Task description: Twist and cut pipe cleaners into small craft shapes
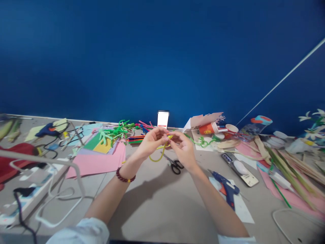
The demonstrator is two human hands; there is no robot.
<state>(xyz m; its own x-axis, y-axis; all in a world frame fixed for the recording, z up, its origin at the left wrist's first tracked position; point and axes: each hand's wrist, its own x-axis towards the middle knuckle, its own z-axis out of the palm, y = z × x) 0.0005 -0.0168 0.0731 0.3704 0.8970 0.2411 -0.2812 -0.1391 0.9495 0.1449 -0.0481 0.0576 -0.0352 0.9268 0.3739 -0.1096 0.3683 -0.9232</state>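
Observation:
Both hands meet over the middle of the table around a yellow pipe cleaner (pixel 157 160), which hangs in a loop below the fingers. My left hand (pixel 153 140) pinches it between thumb and forefinger; a dark red bead bracelet (pixel 124 176) circles that wrist. My right hand (pixel 183 149) closes on the same yellow strand, its fingertips touching or nearly touching the left ones. Just beneath the hands lie black-handled scissors (pixel 175 166), partly hidden. Behind them a lit phone (pixel 163 119) leans against the blue wall.
Pink paper (pixel 99 164) and green pipe cleaners (pixel 118 130) lie to the left, near a white power strip (pixel 38 193) with cables. To the right are a blue glue gun (pixel 225 186), another phone (pixel 240 169), a red paper cup (pixel 208 128) and dried leaves (pixel 289 169).

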